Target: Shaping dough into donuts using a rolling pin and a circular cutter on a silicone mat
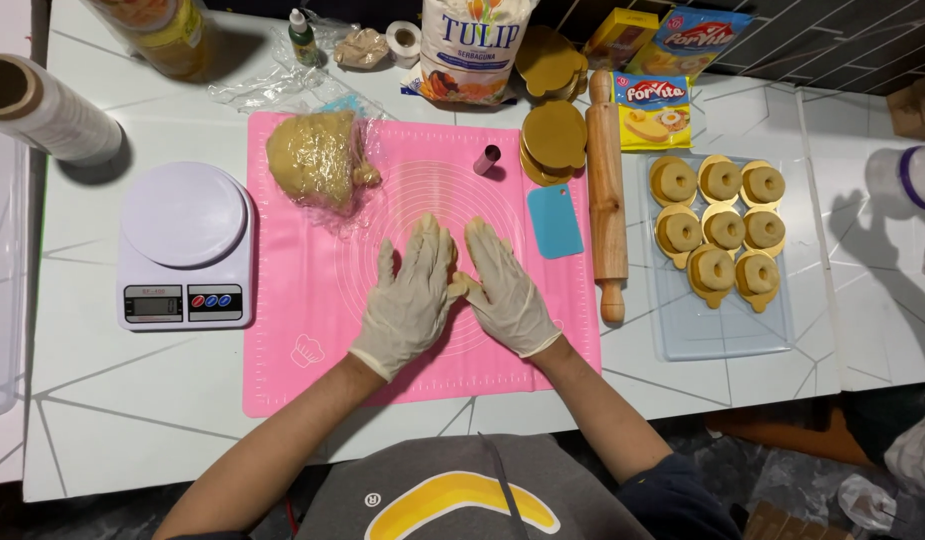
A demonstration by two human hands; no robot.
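Am pressing left hand [410, 300] and right hand [504, 288], gloved, flat on pink mat [312, 300] on counter [122, 390]; fingers spread, clamping nothing. Small dough piece [460, 287] lying between thumbs. Am judging even, light rolling pressure best. Dough lump [317, 155] sitting upper left.

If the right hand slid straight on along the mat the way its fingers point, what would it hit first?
Probably the small pink cylinder. The right hand points up and slightly left across the pink mat, and nothing else lies between; the stack of gold discs sits just right of that line.
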